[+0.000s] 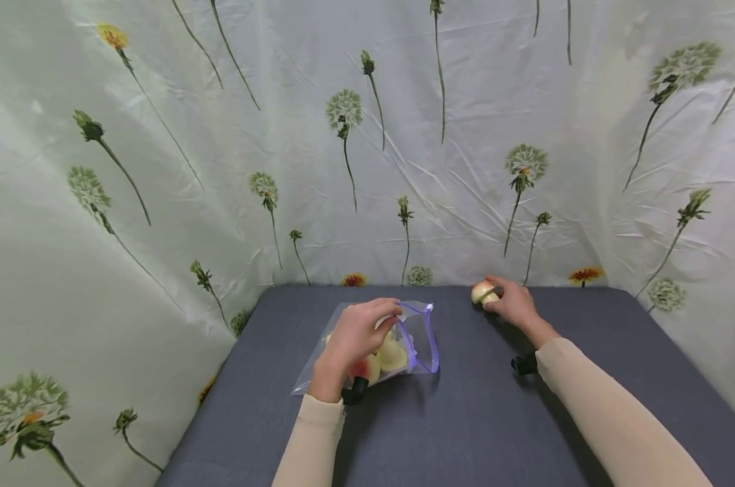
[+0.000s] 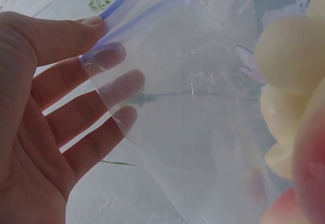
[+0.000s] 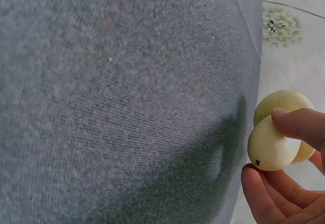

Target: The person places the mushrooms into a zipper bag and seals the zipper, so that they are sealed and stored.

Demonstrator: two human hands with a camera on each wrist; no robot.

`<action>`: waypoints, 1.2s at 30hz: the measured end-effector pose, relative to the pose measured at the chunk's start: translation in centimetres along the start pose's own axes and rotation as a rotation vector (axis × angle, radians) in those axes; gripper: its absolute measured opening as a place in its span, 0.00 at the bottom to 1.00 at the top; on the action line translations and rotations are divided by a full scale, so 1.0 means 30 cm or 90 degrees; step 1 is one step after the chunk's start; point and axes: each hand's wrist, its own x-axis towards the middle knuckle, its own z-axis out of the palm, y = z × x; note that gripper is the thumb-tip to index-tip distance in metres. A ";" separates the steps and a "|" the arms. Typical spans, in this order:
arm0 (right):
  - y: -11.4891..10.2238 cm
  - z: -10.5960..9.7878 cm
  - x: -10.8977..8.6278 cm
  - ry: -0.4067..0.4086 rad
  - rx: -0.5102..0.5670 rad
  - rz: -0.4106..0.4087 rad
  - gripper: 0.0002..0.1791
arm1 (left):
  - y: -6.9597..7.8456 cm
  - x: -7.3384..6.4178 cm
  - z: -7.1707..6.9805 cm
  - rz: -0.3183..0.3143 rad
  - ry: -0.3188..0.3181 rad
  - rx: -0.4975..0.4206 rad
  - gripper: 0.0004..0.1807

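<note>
1. At the far left, a pale cloth (image 1: 118, 284) printed with dandelions is seen; the dark table (image 1: 440, 433) is bordered by it at the back and along both sides.
2. Left of centre, a clear bag (image 2: 193, 132) is rested on the table, its mouth, edged by a purple strip (image 1: 434, 338), turned to the right and spread.
3. By the left hand (image 1: 357, 333), the strip is pinched between thumb and fingers (three fingertips are seen through the film in the left wrist view).
4. Inside the bag, rounded pieces (image 1: 393, 355), some pale and some reddish, are heaped together.
5. Well to the right of the bag, near the table's far edge, a pale piece (image 1: 482, 293) is grasped between thumb and fingers by the right hand (image 1: 516, 306); one end is marked by a dark spot. Whether the table is touched by it cannot be told.
6. Farthest right, a pale sleeve (image 1: 617, 412) is worn, and a black device (image 1: 524, 364) is carried at the wrist.
</note>
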 end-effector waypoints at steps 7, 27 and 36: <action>-0.015 -0.016 -0.024 0.011 0.018 0.017 0.39 | 0.000 -0.001 0.002 -0.001 -0.002 0.000 0.06; -0.033 -0.075 -0.110 0.061 0.076 0.034 0.34 | 0.010 -0.001 -0.007 -0.011 -0.013 0.008 0.07; -0.023 -0.091 -0.155 0.080 0.077 0.036 0.35 | 0.013 -0.004 -0.005 -0.021 -0.021 0.008 0.06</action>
